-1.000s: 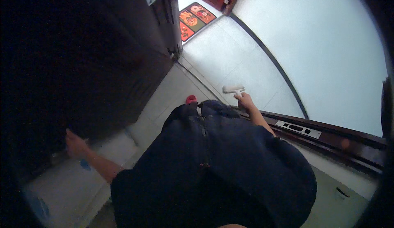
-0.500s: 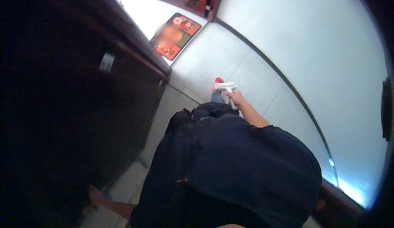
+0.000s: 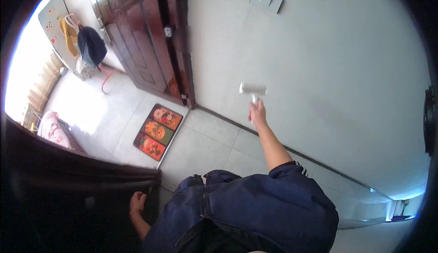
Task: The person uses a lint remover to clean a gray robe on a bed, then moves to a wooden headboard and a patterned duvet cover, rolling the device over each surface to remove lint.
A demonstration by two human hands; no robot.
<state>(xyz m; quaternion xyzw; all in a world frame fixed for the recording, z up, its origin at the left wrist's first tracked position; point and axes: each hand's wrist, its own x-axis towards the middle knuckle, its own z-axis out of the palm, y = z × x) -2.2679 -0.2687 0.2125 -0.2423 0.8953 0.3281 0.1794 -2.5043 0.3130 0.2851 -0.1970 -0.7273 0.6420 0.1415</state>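
far left on my feed i see a bright, washed-out room with a patterned cushion [image 3: 49, 127] low down, and above it a yellow bag [image 3: 69, 32] and a dark bag [image 3: 91, 45] hanging by a dark wooden door [image 3: 137, 38]. a red cord [image 3: 107, 77] loops on the floor beneath them. in front of the door lies a colourful doormat [image 3: 154, 132] with three orange and red panels, flat on the pale tiled floor [image 3: 205, 141].

below that, a dark cabinet edge [image 3: 82, 175] curves across the lower left. the left hand [image 3: 137, 203] hangs low just beside it, fingers loosely curled and holding nothing that i can make out; whether it touches the cabinet i cannot tell.

centre bottom is the person's dark blue clothing [image 3: 255, 212], filling much of the lower view.

moving right, the right hand [image 3: 258, 115] is raised on an outstretched arm, closed firmly around the handle of a small white roller [image 3: 252, 90]. the roller head sits crosswise above the fist, up against or just off the pale wall [image 3: 328, 80]; i can't tell if it touches. higher on the wall is a white switch plate [image 3: 266, 0]. a dark baseboard strip [image 3: 319, 162] runs along the wall's foot towards the lower right, where there's a bright bluish patch [image 3: 401, 207].
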